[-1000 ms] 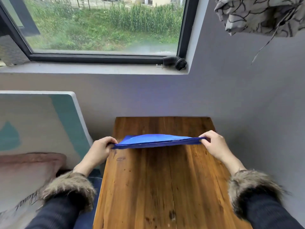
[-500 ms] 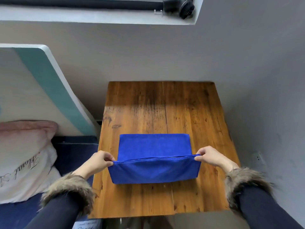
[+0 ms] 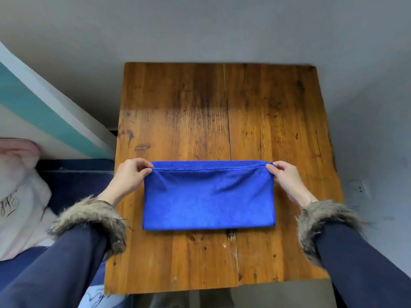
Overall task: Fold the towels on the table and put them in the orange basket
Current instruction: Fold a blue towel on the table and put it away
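Your blue towel [image 3: 208, 200] lies flat on the wooden counter [image 3: 222, 112], folded into a wide rectangle, near-centre and toward your side of the top. Folded edge faces you; the open edges run along the far side, lined up with a thin strip of the lower layer showing just past the upper one.

Your left hand [image 3: 131, 175] is pinching the far-left corner of the towel, thumb and fingers curled onto the hem. Your right hand [image 3: 283, 175] is pinching the far-right corner the same way. Both hands sit just off the towel's short edges, knuckles up, pulling the far hem taut between them. Light creases fan out from each pinched corner into the cloth; the rest of the surface is smooth.

Fur cuffs [image 3: 93, 221] and dark blue sleeves [image 3: 55, 270] reach in from the bottom corners.

The counter's far edge butts against a grey wall [image 3: 200, 30]. Left of the counter: a white-and-teal panel [image 3: 44, 112] leaning at an angle, a pale pillow [image 3: 20, 196] with script lettering, and dark blue bedding [image 3: 75, 181] below it.
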A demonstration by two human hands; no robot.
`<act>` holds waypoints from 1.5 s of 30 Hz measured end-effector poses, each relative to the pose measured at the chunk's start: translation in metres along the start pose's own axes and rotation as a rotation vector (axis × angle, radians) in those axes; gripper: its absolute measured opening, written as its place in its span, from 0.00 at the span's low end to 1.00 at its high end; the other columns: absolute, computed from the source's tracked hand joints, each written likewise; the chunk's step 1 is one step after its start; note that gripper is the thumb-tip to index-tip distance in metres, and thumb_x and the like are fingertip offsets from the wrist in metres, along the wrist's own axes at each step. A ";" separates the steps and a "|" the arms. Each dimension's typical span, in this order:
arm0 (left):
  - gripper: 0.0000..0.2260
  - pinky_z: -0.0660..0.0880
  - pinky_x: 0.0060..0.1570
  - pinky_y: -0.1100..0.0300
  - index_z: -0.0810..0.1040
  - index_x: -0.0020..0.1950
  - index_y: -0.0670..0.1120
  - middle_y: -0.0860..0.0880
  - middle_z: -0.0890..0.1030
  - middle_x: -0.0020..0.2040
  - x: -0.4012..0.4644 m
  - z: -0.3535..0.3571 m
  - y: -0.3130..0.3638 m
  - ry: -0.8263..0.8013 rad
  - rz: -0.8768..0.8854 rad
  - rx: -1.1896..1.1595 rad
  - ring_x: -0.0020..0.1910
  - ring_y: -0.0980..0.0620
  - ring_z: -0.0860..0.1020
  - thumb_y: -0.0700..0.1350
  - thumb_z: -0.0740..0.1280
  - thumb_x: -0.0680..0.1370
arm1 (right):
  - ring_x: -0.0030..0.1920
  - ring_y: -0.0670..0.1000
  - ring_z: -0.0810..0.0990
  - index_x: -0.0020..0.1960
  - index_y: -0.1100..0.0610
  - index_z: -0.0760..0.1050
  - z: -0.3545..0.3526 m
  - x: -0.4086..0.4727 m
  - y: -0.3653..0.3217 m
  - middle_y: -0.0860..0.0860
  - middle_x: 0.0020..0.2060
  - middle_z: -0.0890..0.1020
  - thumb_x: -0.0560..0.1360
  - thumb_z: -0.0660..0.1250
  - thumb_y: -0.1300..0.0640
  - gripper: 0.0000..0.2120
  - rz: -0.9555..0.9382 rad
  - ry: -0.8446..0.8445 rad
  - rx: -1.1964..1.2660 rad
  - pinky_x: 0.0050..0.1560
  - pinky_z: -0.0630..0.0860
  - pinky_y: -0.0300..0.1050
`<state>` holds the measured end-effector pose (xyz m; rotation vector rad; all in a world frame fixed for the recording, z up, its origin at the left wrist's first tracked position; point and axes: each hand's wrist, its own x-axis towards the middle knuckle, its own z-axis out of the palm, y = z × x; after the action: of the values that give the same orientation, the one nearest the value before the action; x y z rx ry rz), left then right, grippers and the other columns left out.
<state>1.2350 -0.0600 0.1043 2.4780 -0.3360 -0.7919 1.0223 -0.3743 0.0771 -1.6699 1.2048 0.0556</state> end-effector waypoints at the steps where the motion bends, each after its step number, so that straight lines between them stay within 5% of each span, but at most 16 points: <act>1: 0.05 0.66 0.46 0.62 0.81 0.48 0.42 0.48 0.79 0.44 0.004 0.003 -0.001 0.008 0.004 0.001 0.46 0.50 0.75 0.39 0.65 0.76 | 0.41 0.49 0.73 0.38 0.57 0.76 0.002 0.002 0.002 0.50 0.36 0.78 0.75 0.66 0.60 0.07 -0.004 0.015 0.002 0.42 0.69 0.43; 4: 0.05 0.66 0.44 0.61 0.79 0.47 0.43 0.48 0.78 0.44 0.015 0.010 -0.005 0.024 0.007 -0.032 0.45 0.49 0.74 0.39 0.64 0.77 | 0.40 0.48 0.72 0.44 0.62 0.76 0.009 0.008 0.007 0.53 0.39 0.78 0.77 0.64 0.61 0.05 -0.027 0.056 0.010 0.35 0.67 0.33; 7: 0.05 0.64 0.45 0.61 0.78 0.48 0.43 0.47 0.78 0.45 0.025 0.018 -0.008 0.054 -0.001 -0.045 0.45 0.50 0.73 0.38 0.63 0.77 | 0.37 0.48 0.71 0.45 0.62 0.75 0.017 0.012 0.010 0.53 0.35 0.76 0.77 0.62 0.61 0.06 -0.046 0.092 -0.004 0.30 0.64 0.34; 13: 0.07 0.65 0.47 0.59 0.76 0.51 0.42 0.46 0.76 0.49 0.039 0.032 -0.008 0.104 -0.044 -0.040 0.48 0.48 0.71 0.38 0.60 0.78 | 0.34 0.52 0.69 0.46 0.57 0.74 0.027 0.019 0.011 0.54 0.31 0.75 0.79 0.59 0.56 0.07 -0.054 0.171 -0.118 0.35 0.63 0.46; 19: 0.07 0.65 0.50 0.58 0.76 0.52 0.40 0.41 0.78 0.53 0.039 0.041 -0.010 0.139 -0.079 -0.054 0.55 0.42 0.73 0.37 0.59 0.79 | 0.43 0.55 0.75 0.49 0.54 0.75 0.034 0.024 0.011 0.53 0.39 0.79 0.79 0.59 0.54 0.07 -0.036 0.208 -0.224 0.42 0.65 0.44; 28: 0.07 0.67 0.52 0.58 0.78 0.52 0.39 0.41 0.79 0.52 0.042 0.046 -0.019 0.243 -0.052 -0.088 0.54 0.43 0.75 0.40 0.62 0.78 | 0.40 0.55 0.73 0.47 0.54 0.75 0.038 0.024 0.008 0.50 0.32 0.76 0.78 0.60 0.50 0.08 0.012 0.276 -0.217 0.36 0.58 0.47; 31: 0.09 0.66 0.58 0.58 0.74 0.58 0.39 0.39 0.76 0.56 0.036 0.050 -0.021 0.323 0.020 -0.090 0.57 0.42 0.73 0.38 0.61 0.79 | 0.44 0.53 0.73 0.54 0.57 0.74 0.038 0.017 0.004 0.52 0.41 0.79 0.78 0.62 0.50 0.11 0.024 0.329 -0.147 0.37 0.56 0.43; 33: 0.15 0.64 0.65 0.51 0.68 0.66 0.40 0.39 0.71 0.63 0.029 0.053 -0.019 0.395 0.097 -0.037 0.63 0.41 0.69 0.39 0.60 0.79 | 0.51 0.51 0.74 0.61 0.57 0.71 0.038 0.007 0.005 0.53 0.51 0.78 0.78 0.61 0.50 0.15 -0.086 0.402 -0.152 0.48 0.65 0.39; 37: 0.21 0.57 0.69 0.43 0.62 0.72 0.44 0.40 0.64 0.72 -0.006 0.092 -0.001 0.381 0.364 0.220 0.72 0.41 0.60 0.43 0.58 0.78 | 0.70 0.55 0.64 0.69 0.61 0.66 0.067 -0.024 0.012 0.58 0.67 0.70 0.79 0.55 0.54 0.21 -0.517 0.397 -0.402 0.70 0.58 0.46; 40: 0.23 0.52 0.69 0.37 0.61 0.72 0.51 0.43 0.62 0.74 -0.028 0.141 0.003 0.180 0.560 0.489 0.73 0.41 0.57 0.51 0.55 0.77 | 0.72 0.56 0.59 0.70 0.61 0.65 0.109 -0.036 0.035 0.58 0.71 0.67 0.78 0.55 0.52 0.23 -0.768 0.229 -0.690 0.72 0.53 0.56; 45: 0.24 0.45 0.70 0.36 0.60 0.74 0.54 0.45 0.58 0.76 -0.003 0.151 -0.010 0.171 0.520 0.609 0.75 0.42 0.53 0.57 0.52 0.78 | 0.74 0.54 0.58 0.72 0.56 0.63 0.116 -0.013 0.059 0.55 0.73 0.63 0.78 0.54 0.49 0.24 -0.781 0.213 -0.857 0.73 0.50 0.56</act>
<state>1.1433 -0.1101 -0.0050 2.7625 -1.2470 -0.2754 1.0293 -0.2776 -0.0110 -2.8665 0.5991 -0.1110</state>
